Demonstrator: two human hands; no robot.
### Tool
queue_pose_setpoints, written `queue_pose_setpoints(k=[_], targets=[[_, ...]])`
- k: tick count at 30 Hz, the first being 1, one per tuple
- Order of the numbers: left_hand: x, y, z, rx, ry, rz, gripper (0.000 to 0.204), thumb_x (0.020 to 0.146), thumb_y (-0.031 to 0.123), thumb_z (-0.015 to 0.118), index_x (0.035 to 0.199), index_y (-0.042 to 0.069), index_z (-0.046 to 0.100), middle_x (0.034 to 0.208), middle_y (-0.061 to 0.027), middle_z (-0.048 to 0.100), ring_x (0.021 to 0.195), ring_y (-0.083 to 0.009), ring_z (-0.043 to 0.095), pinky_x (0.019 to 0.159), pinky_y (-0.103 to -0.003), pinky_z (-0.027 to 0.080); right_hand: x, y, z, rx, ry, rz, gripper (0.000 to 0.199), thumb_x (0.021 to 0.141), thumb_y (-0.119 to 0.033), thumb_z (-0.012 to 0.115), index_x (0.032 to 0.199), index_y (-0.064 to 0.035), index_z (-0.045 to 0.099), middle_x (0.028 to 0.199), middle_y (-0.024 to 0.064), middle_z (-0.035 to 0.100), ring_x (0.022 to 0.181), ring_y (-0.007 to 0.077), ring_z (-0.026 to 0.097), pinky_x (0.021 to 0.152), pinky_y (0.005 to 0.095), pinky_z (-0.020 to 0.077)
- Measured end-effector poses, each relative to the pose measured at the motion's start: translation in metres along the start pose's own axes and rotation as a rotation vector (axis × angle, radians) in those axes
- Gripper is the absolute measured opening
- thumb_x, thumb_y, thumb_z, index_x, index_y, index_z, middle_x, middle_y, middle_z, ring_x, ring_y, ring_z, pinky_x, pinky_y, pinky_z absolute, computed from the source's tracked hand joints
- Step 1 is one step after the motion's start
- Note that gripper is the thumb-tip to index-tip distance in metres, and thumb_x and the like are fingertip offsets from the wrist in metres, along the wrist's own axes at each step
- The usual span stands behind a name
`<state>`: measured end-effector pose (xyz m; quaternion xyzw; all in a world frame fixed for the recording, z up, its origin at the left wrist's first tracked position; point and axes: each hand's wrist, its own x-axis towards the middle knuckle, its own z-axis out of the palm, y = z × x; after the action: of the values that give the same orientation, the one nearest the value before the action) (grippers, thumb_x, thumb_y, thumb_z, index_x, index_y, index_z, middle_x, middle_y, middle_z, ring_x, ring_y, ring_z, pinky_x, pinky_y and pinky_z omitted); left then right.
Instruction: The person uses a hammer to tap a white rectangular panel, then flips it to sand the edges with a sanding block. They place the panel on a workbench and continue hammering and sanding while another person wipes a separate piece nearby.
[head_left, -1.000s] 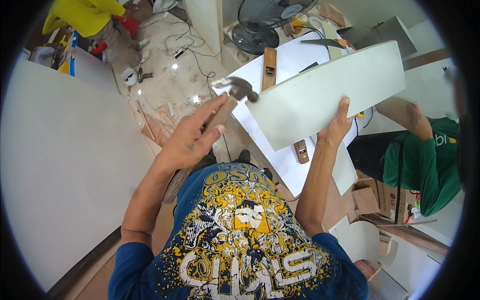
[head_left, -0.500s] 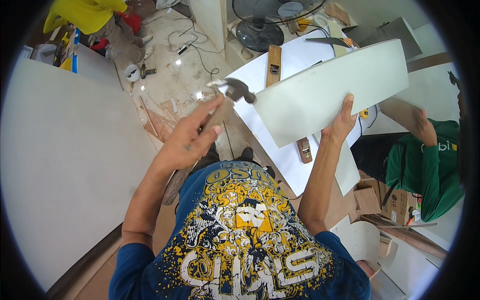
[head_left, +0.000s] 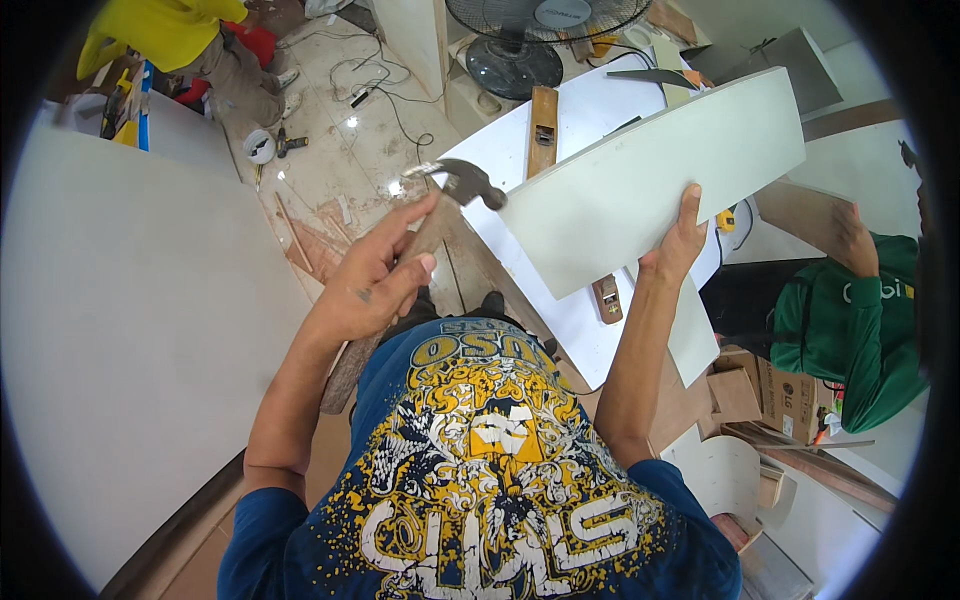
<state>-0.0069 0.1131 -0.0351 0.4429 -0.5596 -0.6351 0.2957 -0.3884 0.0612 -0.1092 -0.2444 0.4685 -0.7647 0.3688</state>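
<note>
My left hand point(head_left: 368, 285) is closed around the wooden handle of a claw hammer point(head_left: 468, 187), whose metal head is close to the left end of a pale panel. That panel point(head_left: 660, 175) is long, with a slightly curved upper edge. My right hand point(head_left: 680, 245) grips its lower edge, thumb across the face, and holds it tilted over a white tabletop point(head_left: 585, 112). A wooden hand plane point(head_left: 542, 135) lies behind the panel, and a smaller one point(head_left: 607, 298) shows below its lower edge. My right fingers are hidden behind the panel.
A large white surface point(head_left: 130, 330) fills the left side. A fan point(head_left: 515, 65) stands beyond the table. At right, a person in green point(head_left: 835, 320) holds a board; one in yellow point(head_left: 165, 35) is at far left. Cables point(head_left: 375, 90) and a drill point(head_left: 291, 143) lie on the floor.
The whole view has shifted slightly. Both hands keep their holds, and the hammer and panel stay almost in place relative to each other.
</note>
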Motion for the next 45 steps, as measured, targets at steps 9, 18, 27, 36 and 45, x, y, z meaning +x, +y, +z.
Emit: queue_pose_setpoints(k=[9,18,27,36,45], targets=[[0.023,0.035,0.021,-0.002,0.041,0.049,0.064,0.105,0.017,0.061,0.164,0.007,0.037,0.084,-0.0043,0.061,0.057,-0.007,0.053,0.05,-0.025,0.043,-0.009,0.005,-0.003,-0.032,-0.038,-0.087,0.067,0.103,-0.034,0.072,0.152,0.0016,0.044,0.136,0.0179,0.065,0.119,0.0309,0.071,0.098,0.0432,0.0647],[0.05,0.049,0.042,-0.027,0.073,0.212,0.063,0.105,0.015,0.061,0.163,0.004,0.037,0.085,-0.0048,0.061,0.056,-0.0068,0.05,0.053,-0.025,0.041,-0.038,-0.019,0.019,0.049,-0.002,-0.01,0.074,0.096,-0.033,0.082,0.151,0.0005,0.045,0.14,0.0144,0.062,0.125,0.0256,0.064,0.106,0.0401,0.0546],[0.064,0.058,0.059,0.121,0.051,0.299,0.065,0.104,0.011,0.061,0.163,0.004,0.037,0.086,-0.0046,0.064,0.057,-0.0075,0.055,0.049,-0.024,0.044,-0.041,-0.023,0.02,-0.001,0.021,-0.057,0.074,0.096,-0.031,0.083,0.15,0.0023,0.045,0.141,0.0154,0.061,0.127,0.0258,0.062,0.11,0.041,0.0508],[0.066,0.061,0.062,0.04,0.017,0.196,0.067,0.106,0.011,0.061,0.165,0.004,0.031,0.086,-0.0055,0.064,0.057,-0.0073,0.055,0.05,-0.024,0.043,-0.045,-0.029,0.023,0.083,-0.026,-0.061,0.071,0.096,-0.028,0.083,0.149,0.0018,0.046,0.14,0.0156,0.062,0.127,0.0249,0.063,0.108,0.0405,0.0526],[0.071,0.057,0.055,0.035,0.098,0.291,0.065,0.105,0.016,0.065,0.163,0.004,0.038,0.084,-0.0044,0.066,0.055,-0.0076,0.055,0.049,-0.025,0.045,-0.04,-0.031,0.025,0.08,-0.015,-0.068,0.066,0.1,-0.027,0.079,0.149,0.0018,0.046,0.139,0.0161,0.062,0.124,0.0251,0.064,0.105,0.0397,0.0549]])
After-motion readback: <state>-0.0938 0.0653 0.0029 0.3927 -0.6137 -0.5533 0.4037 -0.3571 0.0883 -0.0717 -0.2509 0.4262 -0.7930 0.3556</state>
